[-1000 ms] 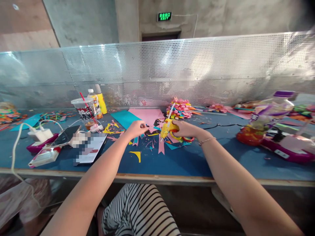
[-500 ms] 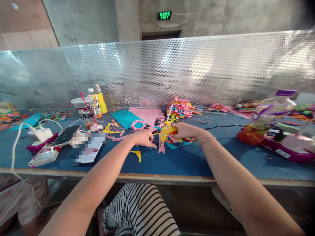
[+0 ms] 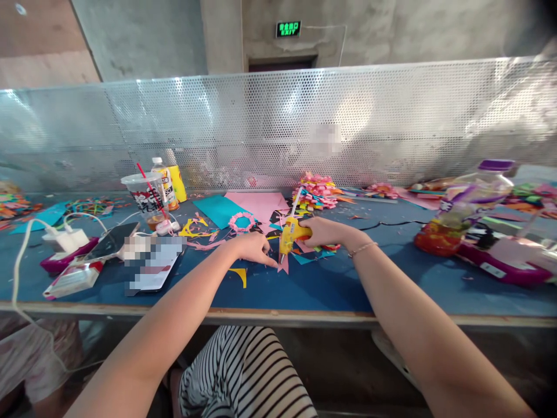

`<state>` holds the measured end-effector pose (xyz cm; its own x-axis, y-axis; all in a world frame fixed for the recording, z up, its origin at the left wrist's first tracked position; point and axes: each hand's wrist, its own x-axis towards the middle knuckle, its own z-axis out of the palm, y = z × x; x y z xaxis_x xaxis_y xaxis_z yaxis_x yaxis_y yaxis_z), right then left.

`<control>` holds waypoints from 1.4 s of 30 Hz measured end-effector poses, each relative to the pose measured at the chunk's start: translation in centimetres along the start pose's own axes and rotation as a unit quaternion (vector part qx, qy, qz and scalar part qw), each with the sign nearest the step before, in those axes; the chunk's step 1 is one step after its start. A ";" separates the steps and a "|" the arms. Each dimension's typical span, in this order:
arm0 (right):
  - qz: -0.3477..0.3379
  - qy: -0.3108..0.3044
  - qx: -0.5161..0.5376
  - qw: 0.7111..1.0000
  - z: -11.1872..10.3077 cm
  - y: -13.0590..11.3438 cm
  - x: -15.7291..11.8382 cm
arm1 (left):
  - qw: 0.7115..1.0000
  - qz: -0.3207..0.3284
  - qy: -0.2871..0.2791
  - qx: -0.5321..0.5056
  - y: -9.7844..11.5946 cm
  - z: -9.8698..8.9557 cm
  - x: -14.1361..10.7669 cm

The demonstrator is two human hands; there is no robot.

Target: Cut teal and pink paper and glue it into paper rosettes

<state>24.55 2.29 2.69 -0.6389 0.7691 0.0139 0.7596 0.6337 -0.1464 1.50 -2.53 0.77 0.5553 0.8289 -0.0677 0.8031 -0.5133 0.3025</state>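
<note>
Evidently, the right hand (image 3: 319, 231) is wrapped round a yellow glue gun (image 3: 288, 233), tipped down, presumably to aim at the pink strip (image 3: 284, 265) under its nozzle (image 3: 282, 257). The left hand (image 3: 253, 248) extends its forefinger beside that strip, perhaps steadying it; any pinch cannot be told. Beyond these fingers lies a pink ring (image 3: 242, 222), seemingly kept clear.

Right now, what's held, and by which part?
The right hand holds the yellow glue gun by its handle; whether the left hand grips the pink strip is unclear.
</note>
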 end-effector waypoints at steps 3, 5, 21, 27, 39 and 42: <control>-0.001 0.000 0.001 1.000 0.0 0.0 0.0 | 1.000 0.001 -0.007 0.011 0.2 0.1 0.0; 0.002 -0.001 0.001 1.000 -0.1 -0.1 0.0 | 1.000 -0.002 -0.009 0.011 0.2 0.2 0.0; -0.010 -0.005 0.009 1.000 -0.2 -0.4 -0.1 | 1.000 -0.004 -0.007 -0.009 0.7 0.1 0.0; -0.020 -0.002 0.013 1.000 0.0 -0.2 0.0 | 1.000 -0.005 0.006 0.003 0.6 0.2 0.1; -0.005 -0.009 0.027 1.000 -0.3 -0.3 -0.2 | 0.999 -0.035 -0.012 0.006 0.4 0.2 0.3; -0.007 -0.003 0.026 1.000 -0.3 0.0 -0.1 | 0.999 -0.033 -0.020 0.023 0.5 0.1 0.2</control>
<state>24.64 2.19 3.00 -0.6496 0.7602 0.0104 0.7438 0.6384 -0.1980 2.06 -2.64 0.80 0.5076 0.8527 -0.1236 0.8470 -0.4676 0.2528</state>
